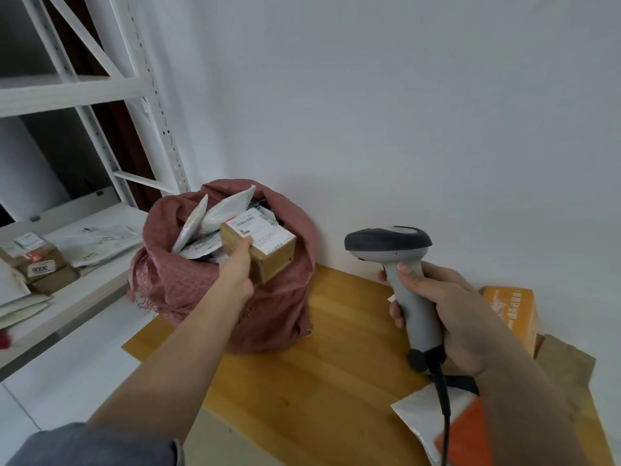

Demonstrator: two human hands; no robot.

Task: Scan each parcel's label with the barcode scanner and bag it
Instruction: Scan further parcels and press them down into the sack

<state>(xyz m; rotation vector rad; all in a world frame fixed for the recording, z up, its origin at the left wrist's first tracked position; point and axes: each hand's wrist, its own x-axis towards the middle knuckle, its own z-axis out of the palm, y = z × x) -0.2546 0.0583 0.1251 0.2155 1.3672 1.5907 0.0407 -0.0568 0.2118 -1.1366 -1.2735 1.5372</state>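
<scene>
The left hand (237,269) holds a small brown box (258,245) at the mouth of the pink sack (188,284). Its thumb lies on the near face of the box; the other fingers are hidden behind it and presumably clamp the far side. The box sits tilted, label (258,233) facing up, over the white mailers (215,216) that already fill the sack. Whether it rests on them or hangs just above cannot be told.

The right hand (447,317) grips the scanner (400,264) by its handle, fingers curled round it and thumb near the top of the handle. The scanner stands upright over the table (336,358), well apart from the box, its head not aimed at the label.

Judged step: bagging the box, assuming its label has been read.

Procedure for the step:
- Lower the box into a gap between the mailers, not on top of them. The sack is nearly full, and a box left on the heap may slide out.
- Release only once the box is seated below the rim.
- Avoid pressing on the sack wall. The sack is soft and stands at the table edge, so it could tip toward the shelf (84,290).
- Keep the scanner and its cable (445,412) clear of the sack.

Unbagged parcels lie near the right hand: an orange box (517,314), a brown envelope (568,371) and a white mailer (420,418).
</scene>
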